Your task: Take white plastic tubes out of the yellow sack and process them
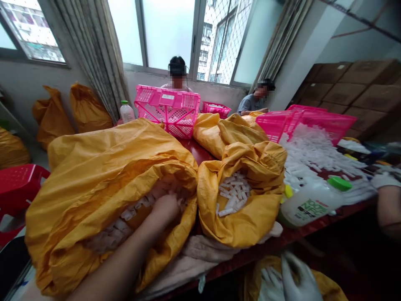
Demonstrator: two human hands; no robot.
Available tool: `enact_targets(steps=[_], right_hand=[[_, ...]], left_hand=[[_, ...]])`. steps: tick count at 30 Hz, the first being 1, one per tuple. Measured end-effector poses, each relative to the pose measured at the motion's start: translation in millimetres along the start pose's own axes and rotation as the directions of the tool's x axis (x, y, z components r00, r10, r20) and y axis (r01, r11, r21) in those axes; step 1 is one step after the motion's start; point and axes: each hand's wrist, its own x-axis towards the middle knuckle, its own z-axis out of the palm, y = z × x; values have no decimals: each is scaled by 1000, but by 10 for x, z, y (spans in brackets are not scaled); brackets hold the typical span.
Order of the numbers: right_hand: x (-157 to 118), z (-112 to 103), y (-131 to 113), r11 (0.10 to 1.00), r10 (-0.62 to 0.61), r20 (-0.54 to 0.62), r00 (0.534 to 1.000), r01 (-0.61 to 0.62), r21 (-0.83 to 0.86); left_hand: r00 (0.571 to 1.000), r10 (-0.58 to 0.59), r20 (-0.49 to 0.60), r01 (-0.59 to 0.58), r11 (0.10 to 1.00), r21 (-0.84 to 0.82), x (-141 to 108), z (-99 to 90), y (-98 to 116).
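Curtained windows (169, 33) (one wire-meshed) stand near stacked cardboard cartons (351, 92).

Left hand (163, 210) fingertips hidden inside yellow sack (103, 156).

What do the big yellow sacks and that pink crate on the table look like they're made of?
The yellow sack looks like woven plastic, probably polypropylene: it has a faint crosshatch weave, a slight sheen and stiff creases. The pink crate looks like moulded rigid plastic, glossy and evenly coloured, with crisp lattice walls.

We see orange-yellow sacks (62, 209) at centre, a hot-pink lattice crate (167, 110) above them, white pieces (313, 154) at right, a green cap (338, 183).
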Motion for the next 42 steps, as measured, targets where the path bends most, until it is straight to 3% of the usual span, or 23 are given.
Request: enact_targets(steps=[1, 3, 5, 8, 10, 13, 15, 18, 20, 22, 23, 25, 27, 28, 31, 32, 33, 35, 36, 37, 39, 40, 42], right_hand=[[118, 119, -218, 996, -51, 5, 999, 51, -70], [408, 458, -662, 955, -214, 260, 942, 257, -145], [704, 852, -1001, 829, -247, 605, 757, 488, -272], [995, 1286, -1227, 775, -190, 748, 636, 564, -283], [1044, 1353, -1271, 786, -202, 770, 605, 570, -241], [930, 1158, -1349, 815, -264, 813, 519, 571, -99], [762, 974, -1443, 918, -266, 841, 472, 391, 71], [478, 842, -1609, 947, -209, 864, 458, -127, 297], [347, 877, -1701, 913, -206, 877, 434, -238, 332], [288, 967, -1768, 957, -223, 887, 405, -83, 278], [279, 1016, -1792, 972, -226, 880, 418, 41, 230], [272, 1091, -1833, 958, -239, 832, 500, 263, 117], [255, 1120, -1872, 925, -277, 771, 573, 375, 54], [238, 1117, -1890, 911, -307, 755, 580, 409, 57], [169, 1071, -1926, 853, -411, 750, 518, 510, 115], [147, 1059, -1926, 825, -445, 759, 475, 547, 141], [128, 1054, -1919, 798, -471, 774, 424, 579, 168], [95, 1074, -1889, 773, -490, 796, 357, 600, 207], [81, 1096, -1869, 790, -492, 789, 367, 570, 228], [67, 1124, -1850, 824, -499, 757, 422, 501, 264], [34, 1188, -1818, 869, -484, 609, 629, 262, 420], [14, 1222, -1807, 839, -442, 517, 732, 134, 528], [-41, 1296, -1791, 711, -329, 411, 850, -63, 700]], left_hand=[[1000, -10, -21, 10, 1000, 2, -50, -15, -26], [998, -1, -59, 1, 1000, -3, -186, -72, -71], [995, 57, -78, -59, 998, -25, -358, -128, -92], [983, 158, -92, -175, 956, -236, -649, -145, -77], [977, 183, -112, -213, 890, -404, -828, -110, -50], [969, 229, -87, -240, 817, -524, -1025, -50, 4], [958, 281, -63, -264, 770, -581, -1100, -46, 50], [938, 344, -48, -294, 712, -637, -1143, -110, 125], [919, 393, -23, -316, 700, -640, -1137, -169, 168], [901, 434, 14, -340, 726, -597, -1120, -200, 196], [895, 445, 37, -348, 747, -566, -1112, -196, 202], [895, 441, 65, -338, 766, -547, -1104, -137, 196], [910, 411, 56, -263, 677, -687, -1105, -12, 171], [918, 392, 51, -194, 560, -806, -1107, 66, 155], [921, 379, 89, 43, 128, -991, -1118, 277, 114], [914, 392, 106, 98, 39, -994, -1124, 316, 107], [906, 409, 113, 125, -3, -992, -1132, 332, 104], [893, 438, 104, 104, 24, -994, -1152, 295, 113], [895, 438, 85, 50, 90, -995, -1163, 251, 123], [902, 427, 60, -23, 187, -982, -1173, 197, 136], [916, 400, 9, -146, 356, -923, -1188, 87, 165], [923, 384, -18, -184, 400, -898, -1192, 42, 179], [936, 345, -63, -213, 417, -883, -1189, -9, 201]])
